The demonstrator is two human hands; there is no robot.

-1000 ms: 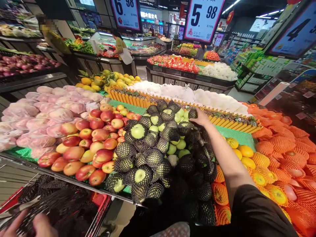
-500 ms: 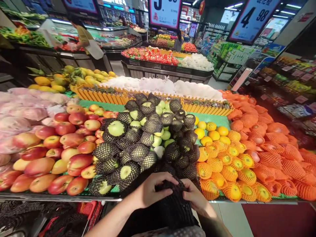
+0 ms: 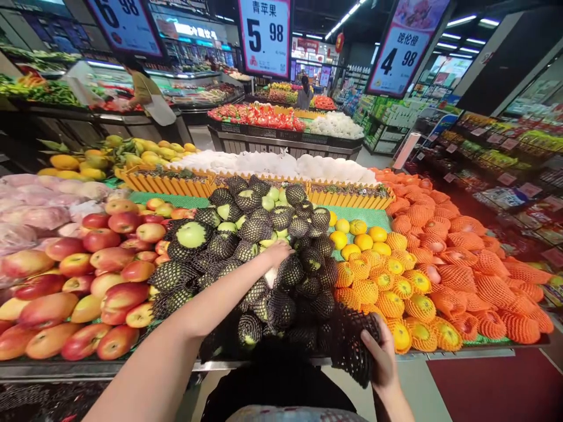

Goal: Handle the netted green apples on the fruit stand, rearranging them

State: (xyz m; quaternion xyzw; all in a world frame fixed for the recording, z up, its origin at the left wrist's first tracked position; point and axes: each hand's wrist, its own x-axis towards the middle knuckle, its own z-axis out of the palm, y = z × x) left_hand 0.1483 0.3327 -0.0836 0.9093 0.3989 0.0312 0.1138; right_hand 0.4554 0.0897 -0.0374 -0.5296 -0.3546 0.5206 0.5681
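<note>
Over round green apples (image 3: 192, 234), your left hand (image 3: 278, 253) hides its grip—alongside, your right hand (image 3: 383, 354) clasps black mesh netting (image 3: 349, 343), likely for handiness.

- The bare left arm (image 3: 176, 346) stretches diagonally from the lower-left corner toward the middle of the view.
- The left hand (image 3: 278, 253) reaches farthest forward, its back facing up, partly hidden.
- The right hand (image 3: 383, 351), lower and well apart, is closed in a grip.
- The right forearm (image 3: 394, 403) rises from the bottom edge.
</note>
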